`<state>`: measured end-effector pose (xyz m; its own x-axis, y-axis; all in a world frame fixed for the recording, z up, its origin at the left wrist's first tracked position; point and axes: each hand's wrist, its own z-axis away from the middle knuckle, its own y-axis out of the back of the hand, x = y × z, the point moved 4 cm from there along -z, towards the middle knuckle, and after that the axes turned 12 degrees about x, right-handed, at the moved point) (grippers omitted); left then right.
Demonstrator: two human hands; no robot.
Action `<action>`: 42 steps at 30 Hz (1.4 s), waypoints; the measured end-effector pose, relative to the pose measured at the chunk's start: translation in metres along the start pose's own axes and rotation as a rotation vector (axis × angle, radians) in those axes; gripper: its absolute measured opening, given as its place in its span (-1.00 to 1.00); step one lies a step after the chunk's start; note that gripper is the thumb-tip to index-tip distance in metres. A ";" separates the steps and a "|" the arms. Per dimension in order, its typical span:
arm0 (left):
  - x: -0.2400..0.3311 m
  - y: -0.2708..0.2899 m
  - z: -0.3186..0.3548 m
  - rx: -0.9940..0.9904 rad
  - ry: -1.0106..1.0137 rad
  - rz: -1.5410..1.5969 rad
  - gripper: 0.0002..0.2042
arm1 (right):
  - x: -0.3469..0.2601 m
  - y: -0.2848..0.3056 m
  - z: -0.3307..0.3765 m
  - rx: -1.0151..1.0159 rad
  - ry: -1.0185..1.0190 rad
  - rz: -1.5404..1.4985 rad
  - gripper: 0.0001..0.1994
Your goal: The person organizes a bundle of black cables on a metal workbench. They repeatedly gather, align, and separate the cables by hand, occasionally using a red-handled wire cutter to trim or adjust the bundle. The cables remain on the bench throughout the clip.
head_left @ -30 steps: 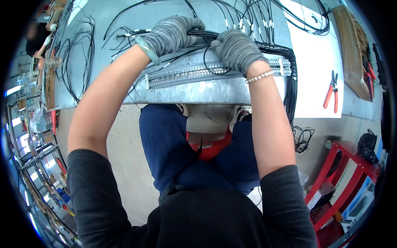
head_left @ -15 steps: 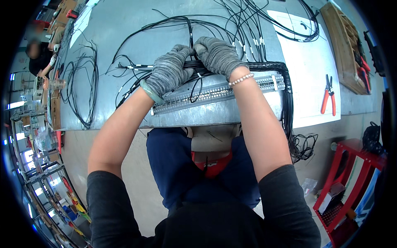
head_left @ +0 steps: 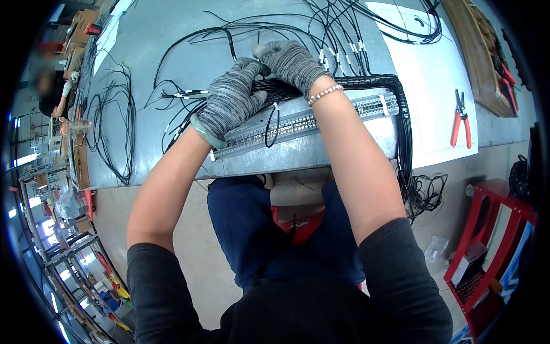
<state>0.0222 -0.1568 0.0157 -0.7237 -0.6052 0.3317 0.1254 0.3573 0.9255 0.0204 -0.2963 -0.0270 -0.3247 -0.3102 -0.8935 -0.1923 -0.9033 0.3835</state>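
Both my hands wear grey knit gloves. My left hand is closed round a branch of black wires where it leaves the main wire bundle. Beside it, my right hand is pinched shut; a thin dark strip sticks up past its fingertips, its kind unclear. A black loop hangs from the bundle over a long metal terminal strip, which lies on the grey table nearer to me. White-sleeved wire ends fan out left of my left hand.
Red-handled pliers lie on a white sheet at right, with a wooden tool box beyond. Wrapped wires hang over the table's front edge. A loose wire coil lies left; a red rack stands on the floor.
My right hand has moved up and slightly left, away from the bundle. The wire branch, earlier upright between my hands, now leans left, and the thin dark strip shows at my right fingertips.
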 end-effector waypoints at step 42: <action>-0.005 -0.018 -0.005 -0.274 0.166 0.075 -0.63 | 0.021 0.250 0.079 1.408 0.440 -0.838 -0.71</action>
<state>0.0269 -0.1637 -0.0019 -0.5876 -0.7005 0.4050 0.3683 0.2141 0.9047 -0.1075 -0.5056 0.0686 0.5021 -0.1910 -0.8434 -0.8572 0.0192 -0.5146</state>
